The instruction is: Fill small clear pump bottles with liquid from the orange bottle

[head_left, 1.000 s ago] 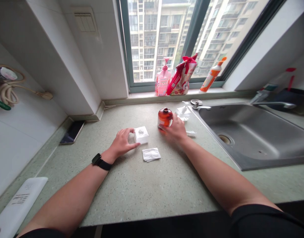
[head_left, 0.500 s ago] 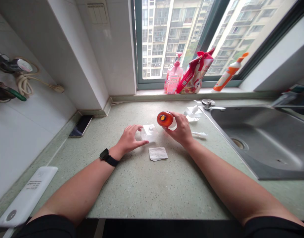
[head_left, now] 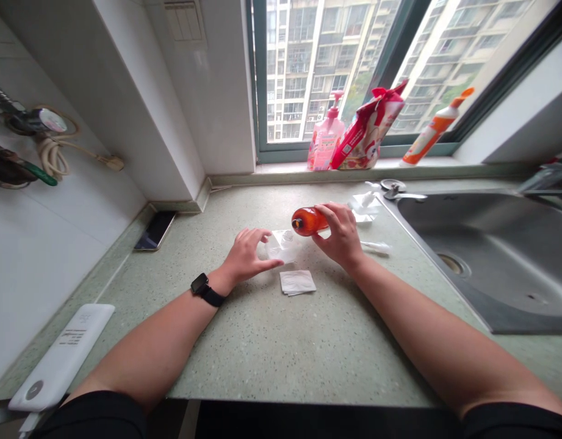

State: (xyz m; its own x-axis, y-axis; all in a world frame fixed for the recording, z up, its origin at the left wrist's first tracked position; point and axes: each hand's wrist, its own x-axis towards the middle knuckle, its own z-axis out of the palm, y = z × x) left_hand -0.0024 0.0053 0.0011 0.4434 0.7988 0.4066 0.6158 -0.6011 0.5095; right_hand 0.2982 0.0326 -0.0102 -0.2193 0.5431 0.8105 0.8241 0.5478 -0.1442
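Grasping a tilted, uncapped amber bottle (head_left: 310, 221) above the countertop (head_left: 257, 347), the right hand (head_left: 343, 239) could dribble any liquid onto the folded tissue (head_left: 298, 281) if the neck dips further, while the left hand (head_left: 246, 256) holds a clear square bottle (head_left: 282, 247) nearby.

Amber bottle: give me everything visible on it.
The amber bottle is translucent orange-red and glossy, glass or plastic, can't tell which. It has a rounded body and a short, narrow neck with a dark rim; no cap is on, and the mouth shows a yellow-orange opening. It is tipped well over, mouth to the left and towards the camera, above the countertop near the clear square container. The right hand grips it and hides its base end. No pouring liquid is discernible.
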